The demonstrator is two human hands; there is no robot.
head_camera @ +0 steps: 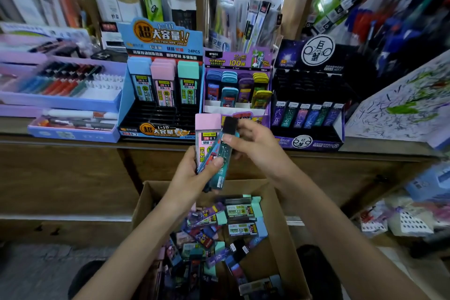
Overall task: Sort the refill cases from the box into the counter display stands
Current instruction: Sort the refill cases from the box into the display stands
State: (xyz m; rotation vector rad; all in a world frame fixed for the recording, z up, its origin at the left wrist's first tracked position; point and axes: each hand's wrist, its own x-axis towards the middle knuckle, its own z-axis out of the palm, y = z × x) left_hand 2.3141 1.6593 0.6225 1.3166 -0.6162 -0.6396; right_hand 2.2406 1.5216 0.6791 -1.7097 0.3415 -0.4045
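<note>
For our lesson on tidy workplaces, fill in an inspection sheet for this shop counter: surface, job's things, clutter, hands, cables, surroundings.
Surface: wooden counter, crowded with stands and trays.
Job's things: cardboard box below the counter, holding mixed refill cases; blue stand with three cases in its back row; purple stand part filled; dark stand with one front row.
Clutter: pen trays at left; scribbled paper at right.
Hands: left hand grips a pink-capped case with others; right hand pinches a teal case in that bunch.
Cables: nothing seen.
Surroundings: shelves of packed stationery behind, blurred.
</note>
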